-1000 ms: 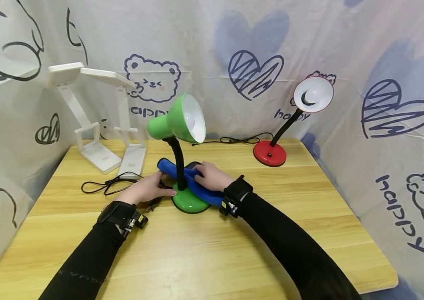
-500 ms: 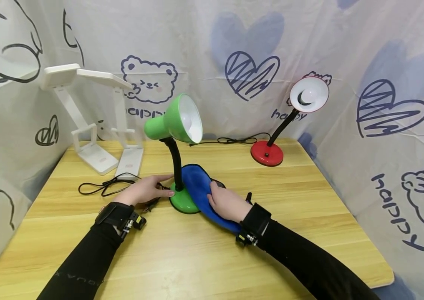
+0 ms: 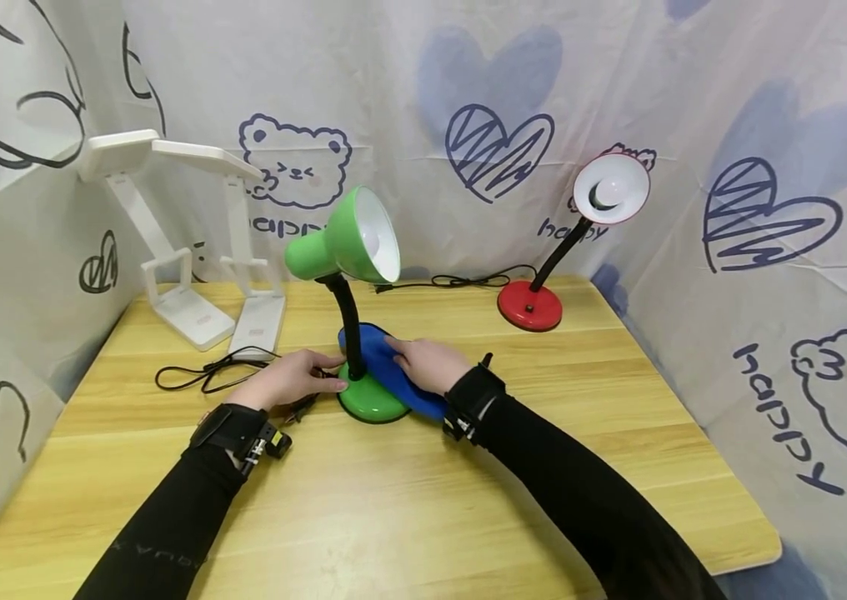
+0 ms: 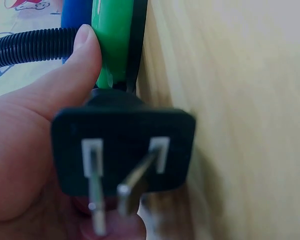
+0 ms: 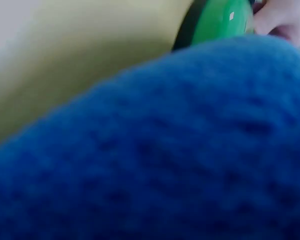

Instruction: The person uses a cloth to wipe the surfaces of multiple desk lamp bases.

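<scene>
A green desk lamp (image 3: 373,403) stands upright on the table, its black flexible neck leading up to a green shade turned to the right. My left hand (image 3: 290,380) steadies the round base from the left, thumb (image 4: 85,52) on its green top and fingers round the far side. A black two-pin plug (image 4: 122,120) lies just by that hand. On the base's right side, my right hand (image 3: 433,365) holds a blue cloth (image 3: 378,354) with dark edging, pressed close behind the neck. Blue fabric (image 5: 165,150) fills most of the right wrist view and hides the right fingers there.
Two white folding lamps (image 3: 193,317) stand at the back left, a coiled black cord (image 3: 202,377) before them. A red desk lamp (image 3: 530,307) is at the back right, with its black cord (image 3: 461,282) along the printed curtain (image 3: 393,75). Wooden table (image 3: 363,517) extends in front.
My right hand swept the blue cloth out toward the near right, then back up and left against the lamp base. The left hand has stayed at the base.
</scene>
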`<state>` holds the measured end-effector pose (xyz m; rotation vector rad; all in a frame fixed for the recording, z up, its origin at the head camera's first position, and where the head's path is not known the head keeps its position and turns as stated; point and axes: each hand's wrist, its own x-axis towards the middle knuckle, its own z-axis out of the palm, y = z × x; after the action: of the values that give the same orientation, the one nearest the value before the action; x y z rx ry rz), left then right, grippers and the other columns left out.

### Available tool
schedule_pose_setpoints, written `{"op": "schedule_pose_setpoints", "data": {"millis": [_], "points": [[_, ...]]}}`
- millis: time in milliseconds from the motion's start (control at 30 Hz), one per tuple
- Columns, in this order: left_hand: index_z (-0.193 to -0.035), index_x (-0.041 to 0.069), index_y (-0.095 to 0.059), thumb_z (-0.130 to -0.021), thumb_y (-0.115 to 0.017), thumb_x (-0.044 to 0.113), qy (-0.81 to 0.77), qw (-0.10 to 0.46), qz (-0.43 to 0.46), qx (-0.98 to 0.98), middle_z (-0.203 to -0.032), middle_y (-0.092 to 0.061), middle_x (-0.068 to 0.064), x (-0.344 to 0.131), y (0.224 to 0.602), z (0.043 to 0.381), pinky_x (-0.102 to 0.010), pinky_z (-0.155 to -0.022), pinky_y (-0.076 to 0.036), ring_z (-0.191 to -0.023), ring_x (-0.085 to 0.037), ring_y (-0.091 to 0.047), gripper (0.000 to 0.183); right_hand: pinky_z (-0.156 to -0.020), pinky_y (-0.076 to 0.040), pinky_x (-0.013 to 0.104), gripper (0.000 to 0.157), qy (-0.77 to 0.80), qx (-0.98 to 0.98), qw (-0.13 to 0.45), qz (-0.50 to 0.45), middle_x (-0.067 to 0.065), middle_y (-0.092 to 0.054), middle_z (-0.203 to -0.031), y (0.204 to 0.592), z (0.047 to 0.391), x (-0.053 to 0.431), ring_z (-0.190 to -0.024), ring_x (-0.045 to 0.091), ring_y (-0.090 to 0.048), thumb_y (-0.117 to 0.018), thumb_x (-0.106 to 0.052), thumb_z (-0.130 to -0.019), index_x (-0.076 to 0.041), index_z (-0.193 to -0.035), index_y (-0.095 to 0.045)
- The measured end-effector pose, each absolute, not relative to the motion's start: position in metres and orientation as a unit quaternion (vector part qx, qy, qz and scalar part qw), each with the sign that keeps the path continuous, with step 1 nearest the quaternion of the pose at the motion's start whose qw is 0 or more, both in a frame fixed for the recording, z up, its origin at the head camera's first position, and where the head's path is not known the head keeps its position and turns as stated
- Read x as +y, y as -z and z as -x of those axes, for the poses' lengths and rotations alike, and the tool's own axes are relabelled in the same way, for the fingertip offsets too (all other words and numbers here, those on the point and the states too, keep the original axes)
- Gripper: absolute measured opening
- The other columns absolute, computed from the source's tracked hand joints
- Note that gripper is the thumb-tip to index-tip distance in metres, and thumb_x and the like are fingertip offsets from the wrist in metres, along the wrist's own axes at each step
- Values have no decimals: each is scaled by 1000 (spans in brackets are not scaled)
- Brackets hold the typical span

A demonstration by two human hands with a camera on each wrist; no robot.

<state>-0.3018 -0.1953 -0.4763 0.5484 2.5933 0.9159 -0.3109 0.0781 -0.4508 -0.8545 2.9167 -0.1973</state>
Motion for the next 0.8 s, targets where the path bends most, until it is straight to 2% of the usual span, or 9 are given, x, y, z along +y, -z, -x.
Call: {"op": "schedule_pose_setpoints", "data": {"millis": [100,167,267,333,433,533,600,700,800], "points": [[-141,27,-50,-84,-65,60,-320,167,-192,913,-141,-54,-3,-196,478,303,-49,-104,-40,-132,-30,-46,67,-76,-52,38,45,61,961,23,270,9,-65,-118,452,316,71,-94,22,-66,-45,-33,-103,-27,-148,-40],[-140,27,-51,-84,-65,59,-324,166,-189,912,-141,-54,-2,-196,478,303,-50,-104,-39,-133,-30,-46,66,-70,-50,39,45,53,963,-13,265,10,-62,-111,453,315,68,-87,24,-61,-47,-32,-102,-28,-147,-42],[-139,28,-52,-84,-66,58,-328,164,-185,912,-141,-54,-2,-193,478,303,-49,-105,-39,-133,-29,-46,64,-75,-47,42,45,42,960,-76,267,12,-56,-116,453,307,68,-96,27,-57,-51,-29,-99,-24,-143,-48],[-139,28,-52,-84,-65,58,-328,166,-184,912,-141,-54,-2,-191,479,302,-49,-104,-40,-133,-29,-46,64,-84,-47,46,44,45,954,-98,281,12,-56,-127,453,299,70,-110,29,-55,-53,-31,-97,-20,-139,-53],[-139,28,-52,-84,-65,59,-328,172,-182,911,-142,-53,-3,-189,479,299,-48,-103,-41,-131,-29,-47,65,-103,-42,47,53,60,951,-43,299,13,-48,-144,450,285,73,-132,29,-46,-55,-37,-94,-13,-141,-51],[-140,26,-52,-84,-65,59,-330,173,-174,911,-142,-53,-4,-189,478,297,-49,-102,-41,-131,-31,-47,66,-113,-31,43,67,69,951,41,297,16,-34,-154,448,276,76,-142,31,-33,-54,-41,-93,-7,-148,-38],[-139,26,-52,-84,-65,59,-329,169,-171,913,-141,-53,-4,-190,478,297,-50,-102,-41,-131,-31,-48,65,-117,-24,41,70,54,951,64,297,18,-26,-157,447,274,75,-145,32,-25,-52,-37,-93,-3,-150,-30],[-139,26,-53,-84,-66,58,-325,163,-167,916,-140,-54,-4,-192,477,297,-50,-102,-41,-130,-31,-49,65,-116,-26,39,60,12,949,47,311,19,-30,-155,446,273,72,-144,32,-29,-49,-24,-96,-2,-148,-33],[-139,23,-53,-85,-65,58,-319,162,-173,918,-140,-54,-7,-193,476,298,-50,-102,-41,-128,-31,-50,66,-108,-38,38,46,-45,940,-12,338,19,-44,-146,447,270,67,-136,32,-42,-47,-18,-98,-1,-142,-45]]}}
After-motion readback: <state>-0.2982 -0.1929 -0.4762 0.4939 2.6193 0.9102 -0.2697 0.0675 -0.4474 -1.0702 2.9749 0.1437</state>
